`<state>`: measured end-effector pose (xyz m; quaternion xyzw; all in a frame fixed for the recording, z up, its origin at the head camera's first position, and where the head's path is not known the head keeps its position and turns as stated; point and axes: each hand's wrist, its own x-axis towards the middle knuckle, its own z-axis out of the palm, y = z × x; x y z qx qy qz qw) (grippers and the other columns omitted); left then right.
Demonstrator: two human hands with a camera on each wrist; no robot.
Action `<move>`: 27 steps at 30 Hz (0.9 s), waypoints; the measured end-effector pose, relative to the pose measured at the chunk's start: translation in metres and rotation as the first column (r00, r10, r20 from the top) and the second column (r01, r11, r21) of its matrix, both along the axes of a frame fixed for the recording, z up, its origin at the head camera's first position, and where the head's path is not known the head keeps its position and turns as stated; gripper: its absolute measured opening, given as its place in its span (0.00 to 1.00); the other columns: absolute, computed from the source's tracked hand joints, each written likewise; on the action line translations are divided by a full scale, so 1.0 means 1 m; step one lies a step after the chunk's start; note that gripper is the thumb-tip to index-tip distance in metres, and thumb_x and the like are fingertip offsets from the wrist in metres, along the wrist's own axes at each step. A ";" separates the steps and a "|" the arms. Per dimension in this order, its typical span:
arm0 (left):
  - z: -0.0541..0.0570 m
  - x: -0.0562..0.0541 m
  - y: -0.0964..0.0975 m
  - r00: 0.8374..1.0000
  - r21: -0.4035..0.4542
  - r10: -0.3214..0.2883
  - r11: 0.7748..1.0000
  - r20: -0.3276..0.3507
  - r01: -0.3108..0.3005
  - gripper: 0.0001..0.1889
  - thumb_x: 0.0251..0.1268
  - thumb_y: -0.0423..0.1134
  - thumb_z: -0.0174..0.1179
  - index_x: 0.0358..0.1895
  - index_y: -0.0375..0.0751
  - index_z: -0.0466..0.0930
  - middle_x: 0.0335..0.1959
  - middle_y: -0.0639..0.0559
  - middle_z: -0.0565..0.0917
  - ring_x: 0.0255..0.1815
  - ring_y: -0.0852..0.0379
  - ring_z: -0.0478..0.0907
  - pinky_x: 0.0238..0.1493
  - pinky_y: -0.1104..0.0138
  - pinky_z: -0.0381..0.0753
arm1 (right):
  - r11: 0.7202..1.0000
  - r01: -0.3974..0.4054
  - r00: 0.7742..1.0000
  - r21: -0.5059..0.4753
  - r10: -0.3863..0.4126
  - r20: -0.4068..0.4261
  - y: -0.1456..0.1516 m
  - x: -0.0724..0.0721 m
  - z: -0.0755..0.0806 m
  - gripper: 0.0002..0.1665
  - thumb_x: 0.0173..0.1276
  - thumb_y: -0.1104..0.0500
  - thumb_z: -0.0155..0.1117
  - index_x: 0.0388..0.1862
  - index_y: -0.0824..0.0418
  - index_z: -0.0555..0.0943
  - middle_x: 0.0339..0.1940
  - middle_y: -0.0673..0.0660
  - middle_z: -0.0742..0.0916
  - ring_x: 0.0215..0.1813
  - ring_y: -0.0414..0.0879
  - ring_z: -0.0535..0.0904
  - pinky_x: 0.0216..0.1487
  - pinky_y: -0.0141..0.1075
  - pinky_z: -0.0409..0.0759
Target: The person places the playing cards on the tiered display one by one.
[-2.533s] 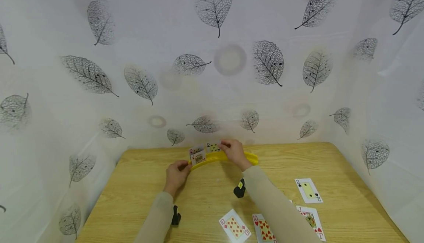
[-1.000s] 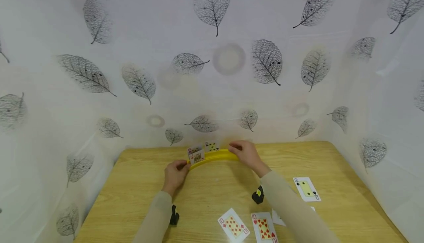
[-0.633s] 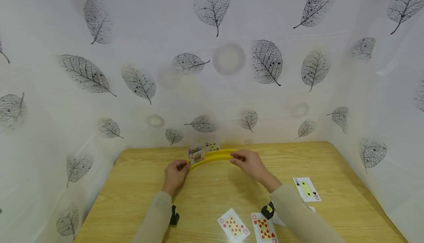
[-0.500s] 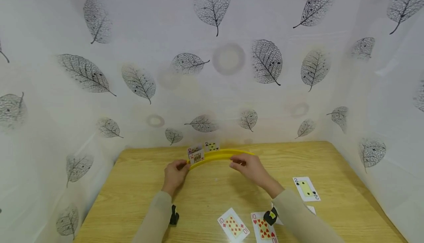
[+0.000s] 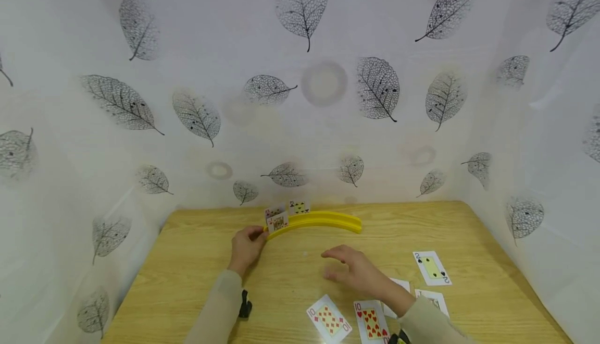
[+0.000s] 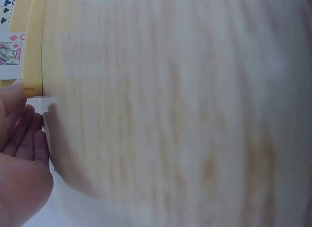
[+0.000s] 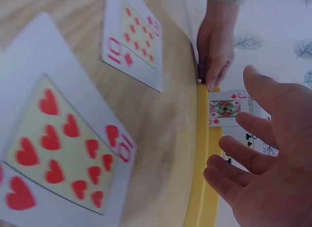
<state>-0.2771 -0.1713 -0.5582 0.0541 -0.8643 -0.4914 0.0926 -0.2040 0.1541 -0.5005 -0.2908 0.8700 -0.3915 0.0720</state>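
A curved yellow card holder [image 5: 333, 219] stands at the back of the table, its left end pinched between my left hand's [image 5: 246, 249] thumb and fingers. In its left part stand the jack of diamonds [image 5: 278, 222], a picture card [image 5: 274, 212] behind it, and a clubs card [image 5: 299, 208]. My right hand [image 5: 357, 273] hovers over the table in front of the holder, fingers spread and holding nothing. Below it lie the ten of diamonds [image 5: 329, 319] and the ten of hearts [image 7: 63, 149]. The right forearm partly covers a white-edged card [image 5: 400, 283].
On the right of the wooden table [image 5: 187, 260] lie the two of spades [image 5: 432, 268] and a picture card [image 5: 434, 299], partly behind the sleeve. A leaf-patterned white curtain [image 5: 323, 140] closes off the back and sides. Black wrist cameras sit by both sleeves.
My right hand has let go of the clubs card standing in the holder, then drawn back toward me and opened its fingers. The left hand has kept its grip on the holder.
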 end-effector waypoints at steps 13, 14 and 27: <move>0.001 0.002 0.001 1.000 0.001 0.012 1.000 0.001 -0.012 0.11 0.70 0.35 0.69 0.49 0.32 0.89 0.54 0.36 0.89 0.60 0.37 0.84 0.68 0.44 0.80 | 0.944 -0.138 0.982 0.300 0.170 -0.082 0.003 0.039 -0.023 0.48 0.62 0.30 0.75 0.74 0.52 0.76 0.76 0.67 0.74 0.71 0.65 0.76 0.68 0.59 0.81; 0.001 0.002 0.002 1.000 0.001 0.011 1.000 -0.001 -0.011 0.11 0.70 0.35 0.69 0.49 0.32 0.89 0.54 0.36 0.89 0.59 0.37 0.84 0.68 0.44 0.80 | 0.938 -0.137 0.977 0.319 0.181 -0.112 0.003 0.040 -0.025 0.50 0.60 0.29 0.75 0.74 0.52 0.77 0.76 0.67 0.74 0.71 0.65 0.77 0.68 0.58 0.82; 0.002 0.001 0.001 1.000 -0.021 0.005 1.000 -0.021 -0.006 0.10 0.70 0.34 0.69 0.48 0.31 0.89 0.52 0.35 0.90 0.58 0.37 0.84 0.66 0.43 0.80 | 0.930 -0.093 0.950 0.356 0.191 -0.249 0.003 0.050 -0.039 0.50 0.58 0.26 0.73 0.72 0.52 0.77 0.75 0.67 0.74 0.76 0.69 0.72 0.68 0.65 0.79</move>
